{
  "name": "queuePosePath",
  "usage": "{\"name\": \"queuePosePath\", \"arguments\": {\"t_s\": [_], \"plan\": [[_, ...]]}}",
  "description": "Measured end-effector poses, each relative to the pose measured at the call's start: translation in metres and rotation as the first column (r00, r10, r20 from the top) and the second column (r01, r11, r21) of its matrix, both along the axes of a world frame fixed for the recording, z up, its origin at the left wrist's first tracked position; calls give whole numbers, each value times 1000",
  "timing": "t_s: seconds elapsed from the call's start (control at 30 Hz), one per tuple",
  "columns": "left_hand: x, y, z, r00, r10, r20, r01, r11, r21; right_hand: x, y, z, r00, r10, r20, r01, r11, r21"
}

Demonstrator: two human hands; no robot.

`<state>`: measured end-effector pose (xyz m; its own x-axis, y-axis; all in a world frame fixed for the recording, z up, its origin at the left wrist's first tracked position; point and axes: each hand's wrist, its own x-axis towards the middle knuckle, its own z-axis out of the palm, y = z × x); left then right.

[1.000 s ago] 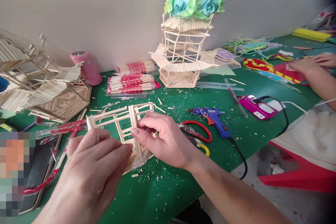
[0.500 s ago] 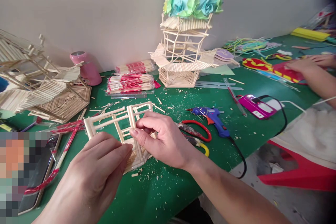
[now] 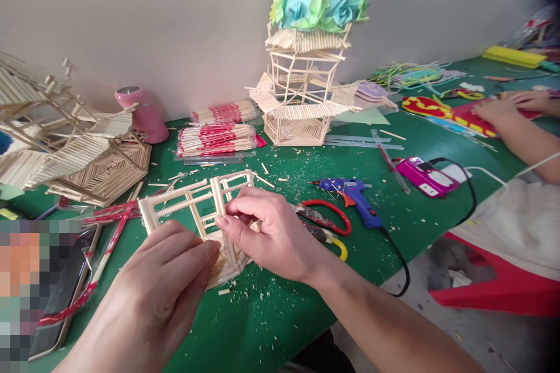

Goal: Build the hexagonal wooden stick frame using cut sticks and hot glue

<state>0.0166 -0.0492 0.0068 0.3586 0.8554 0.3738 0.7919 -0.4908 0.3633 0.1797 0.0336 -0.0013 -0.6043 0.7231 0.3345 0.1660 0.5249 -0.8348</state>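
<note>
A small open frame of pale wooden sticks (image 3: 195,194) stands on the green table in front of me. My right hand (image 3: 266,227) pinches one of its upright posts between thumb and fingers. On the near side of the frame, my left hand (image 3: 161,280) is closed, thumb and fingertips pressed together; what they grip is hidden behind the knuckles. Right of my right hand lie scissors (image 3: 328,218) with red and yellow handles. Beyond them rests a blue glue gun (image 3: 350,193), its nozzle pointing left and its black cord trailing off the table edge.
A stick tower topped with folded paper (image 3: 301,93) stands at the back, another stick model (image 3: 96,157) at left. Wrapped stick bundles (image 3: 216,140), a pink bottle (image 3: 142,116), a phone (image 3: 65,291) and a magenta power strip (image 3: 426,176) surround the work. Another person's hands (image 3: 503,108) are at right.
My hands and the stick frame stay almost still. The view has shifted very slightly. At right, the other person's hands have moved a little.
</note>
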Motion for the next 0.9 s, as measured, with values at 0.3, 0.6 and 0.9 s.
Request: {"name": "queuePosePath", "arguments": {"t_s": [0.3,0.6,0.9], "plan": [[3,3,0,1000,16,24,-16,1000,14,0,0,-1,1000,6,-13,-6,1000,13],[3,4,-1,1000,3,5,-3,999,51,0,1,-1,1000,10,-23,-10,1000,12],[4,6,2,1000,4,-27,-3,999,36,0,0,0,1000,13,-8,-13,1000,20]]}}
